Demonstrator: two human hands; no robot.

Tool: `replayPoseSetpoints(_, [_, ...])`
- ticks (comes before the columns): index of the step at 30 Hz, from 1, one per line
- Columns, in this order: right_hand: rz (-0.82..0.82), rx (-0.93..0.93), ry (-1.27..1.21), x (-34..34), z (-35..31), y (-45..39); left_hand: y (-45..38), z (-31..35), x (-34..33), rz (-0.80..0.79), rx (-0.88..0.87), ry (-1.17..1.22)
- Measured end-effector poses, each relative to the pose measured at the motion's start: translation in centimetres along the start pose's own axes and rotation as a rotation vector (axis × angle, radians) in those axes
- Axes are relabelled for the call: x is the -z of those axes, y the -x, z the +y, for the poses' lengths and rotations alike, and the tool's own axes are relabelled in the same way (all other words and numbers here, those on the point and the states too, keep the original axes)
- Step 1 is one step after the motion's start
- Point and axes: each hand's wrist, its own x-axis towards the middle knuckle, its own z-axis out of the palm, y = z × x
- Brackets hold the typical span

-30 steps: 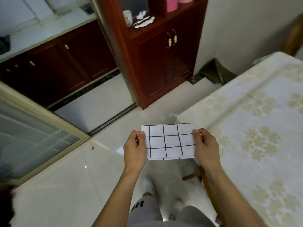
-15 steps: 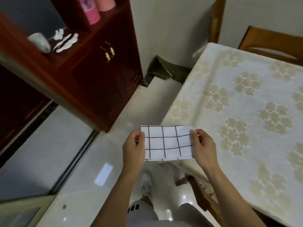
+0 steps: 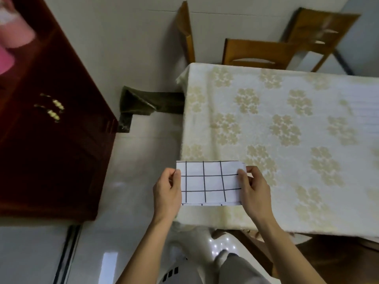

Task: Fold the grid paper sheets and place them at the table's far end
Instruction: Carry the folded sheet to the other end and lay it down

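Observation:
A folded white sheet of grid paper with black lines hangs flat in the air over the near left corner of the table. My left hand pinches its left edge and my right hand pinches its right edge. A second layer of the sheet peeks out along the bottom edge. The table wears a cream cloth with pale gold flower patterns, and its far end lies toward the wooden chairs.
Two wooden chairs stand at the table's far side, a third at its far left corner. A dark red cabinet fills the left. A dark green cloth lies on the floor by the wall. My legs show below.
The view has swung right, from the floor and cabinet onto the table. The sheet stays held between both hands and now hangs over the table's corner.

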Motion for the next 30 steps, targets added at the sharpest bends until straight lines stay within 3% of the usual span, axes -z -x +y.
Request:
replayPoseSetpoints(9, [0.095,-0.088,0.045,1.8,2.2,-3.4,-3.6,0.5,-5.5,-0.14,-0.018,-0.066])
replayPoseSetpoints(21, [-0.118,-0.075,0.333,-1.5,10.1,-9.9,-7.0,-5.2,-10.9,-0.15,0.056,-0.329])
replayPoseSetpoints(30, [-0.163,-0.244,0.542,-3.1,12.5,-11.2,-7.8,-7.2,-12.2,-0.098,0.061,-0.507])
